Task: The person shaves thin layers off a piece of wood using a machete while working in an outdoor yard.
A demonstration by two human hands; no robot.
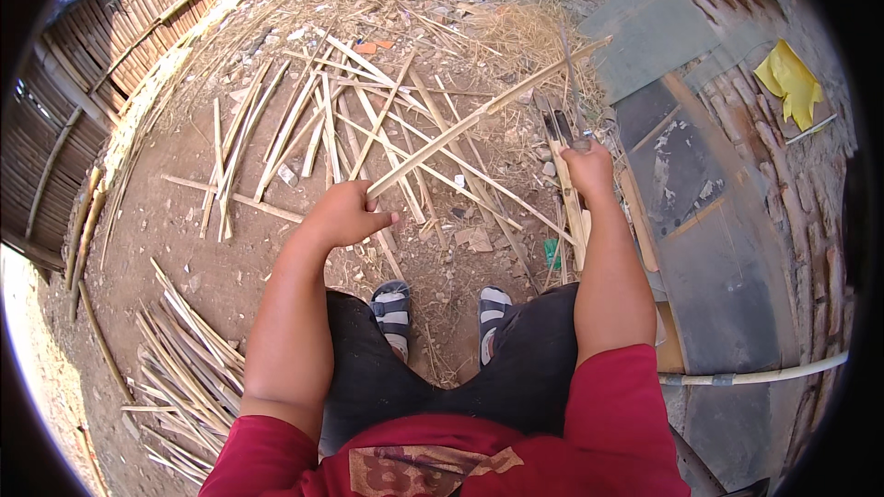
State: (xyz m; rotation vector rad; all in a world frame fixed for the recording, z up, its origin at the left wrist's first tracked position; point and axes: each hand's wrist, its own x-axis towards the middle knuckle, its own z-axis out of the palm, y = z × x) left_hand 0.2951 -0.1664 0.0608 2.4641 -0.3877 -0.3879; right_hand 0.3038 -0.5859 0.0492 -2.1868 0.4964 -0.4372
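My left hand [343, 215] is closed around the near end of a long split bamboo strip [451, 132]. The strip slants up and away to the right, over other strips lying on the ground. My right hand [588, 168] is closed in a fist at the right. A thin dark blade [573, 83] rises beyond this fist, seemingly part of a knife it grips; the handle is hidden by the fingers. Left of that fist stands a pale wooden piece [570, 198] with dark, split-looking parts at its top.
Loose bamboo strips [327, 120] lie crisscrossed on the dirt ahead. A denser pile of strips [189, 373] is at the lower left. Dark boards [681, 156] and a pale pole [764, 375] lie to the right, near a yellow sheet [790, 83]. A bamboo wall [138, 23] stands left.
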